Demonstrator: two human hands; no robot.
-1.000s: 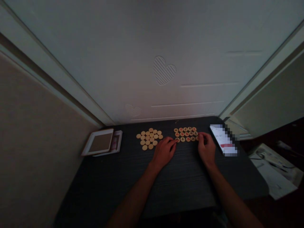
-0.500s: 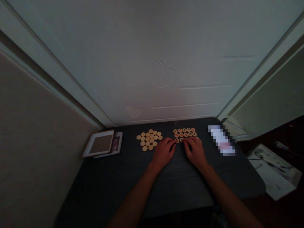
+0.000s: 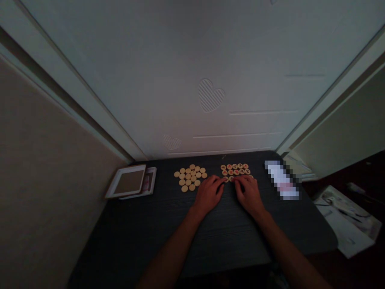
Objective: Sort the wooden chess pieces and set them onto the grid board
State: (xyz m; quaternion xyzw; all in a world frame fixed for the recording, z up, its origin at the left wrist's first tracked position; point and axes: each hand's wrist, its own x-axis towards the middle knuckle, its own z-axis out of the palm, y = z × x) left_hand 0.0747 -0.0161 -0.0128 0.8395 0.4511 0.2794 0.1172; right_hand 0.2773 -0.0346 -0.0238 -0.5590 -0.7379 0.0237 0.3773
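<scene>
Round wooden Chinese chess pieces with marked faces (image 3: 235, 172) lie in rows at the back of the dark table, right of centre. My left hand (image 3: 209, 194) is bent, its fingertips at the left edge of a marked piece (image 3: 225, 179) in the nearest row. Beside it, my right hand (image 3: 249, 194) has its thumb and forefinger against a neighbouring piece (image 3: 231, 179). Its other fingers cover part of that row's right end. To the left of my left hand sits a loose cluster of plain-faced pieces (image 3: 188, 176), flat on the table.
A shallow box or tray (image 3: 143, 178) rests over another one at the table's left end. A blurred-out, bright oblong item (image 3: 281, 180) lies at the right. The white panel with heart reliefs (image 3: 210, 95) rises behind the table (image 3: 228, 241). A white box (image 3: 345, 220) stands lower right.
The view has shifted slightly. Both hands stay at the nearest row of marked pieces, with hardly any movement; the rows and the plain cluster look the same.
</scene>
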